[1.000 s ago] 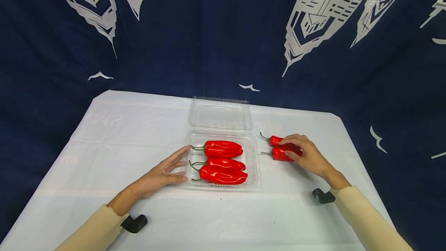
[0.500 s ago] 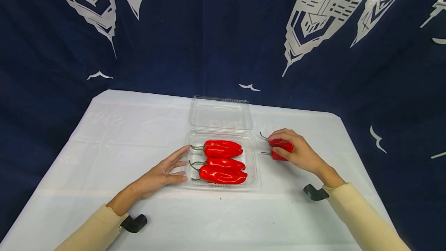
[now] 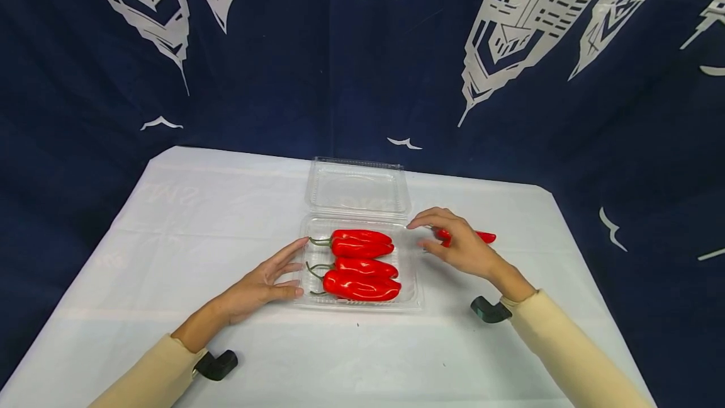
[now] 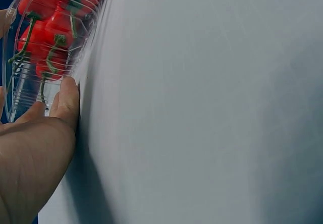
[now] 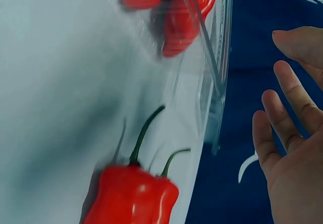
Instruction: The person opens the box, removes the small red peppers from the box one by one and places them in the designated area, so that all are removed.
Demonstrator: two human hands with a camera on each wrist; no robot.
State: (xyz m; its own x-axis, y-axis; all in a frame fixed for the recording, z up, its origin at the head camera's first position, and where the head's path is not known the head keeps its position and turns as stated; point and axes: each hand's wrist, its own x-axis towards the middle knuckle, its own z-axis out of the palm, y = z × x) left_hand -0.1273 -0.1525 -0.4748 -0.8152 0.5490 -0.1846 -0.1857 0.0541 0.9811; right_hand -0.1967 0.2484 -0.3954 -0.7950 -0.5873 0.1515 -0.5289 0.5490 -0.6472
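Observation:
A clear plastic clamshell box (image 3: 410,279) holds several red peppers (image 3: 362,285), their green stems pointing left. My left hand (image 3: 257,294) rests its fingertips along the box's left wall, fingers spread; the left wrist view shows the fingers (image 4: 67,100) against the ribbed side. My right hand (image 3: 470,254) hovers by the box's right edge, its fingers parted and holding nothing. Beneath it, partly hidden, lie loose red peppers (image 3: 486,237); in the right wrist view two loose peppers (image 5: 132,196) sit side by side, stems toward the box.
The box's clear lid (image 3: 358,189) lies folded back behind its base. A white cloth covers the table (image 3: 351,364). Behind hangs a dark blue curtain (image 3: 272,80) with white building and bird shapes. Both wrists carry small black devices (image 3: 491,310).
My right hand has moved left from over the loose peppers toward the box, and its fingers have spread. The loose peppers stay on the table. My left hand and the box hold still.

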